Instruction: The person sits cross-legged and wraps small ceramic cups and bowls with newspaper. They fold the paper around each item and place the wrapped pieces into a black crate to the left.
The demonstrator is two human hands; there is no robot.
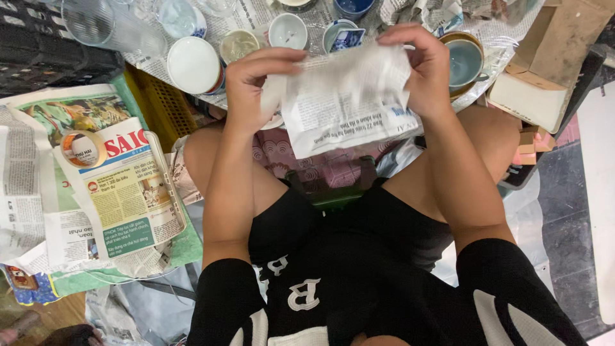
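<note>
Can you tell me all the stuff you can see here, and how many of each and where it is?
newspaper bundle: one, white and grey, held up between both hands
small cups: several, white and blue-patterned, on newspaper at the top
white bowl: one, upside down, top left of the hands
grey-blue cup: one, brown rim, just right of the right hand
clear glasses: at least two, top left
newspaper stack: one pile, colourful, on the left
cardboard box: one, brown, top right
yellow crate: one, left of the knees
left hand: gripping the bundle's left side
right hand: gripping its right side
</note>
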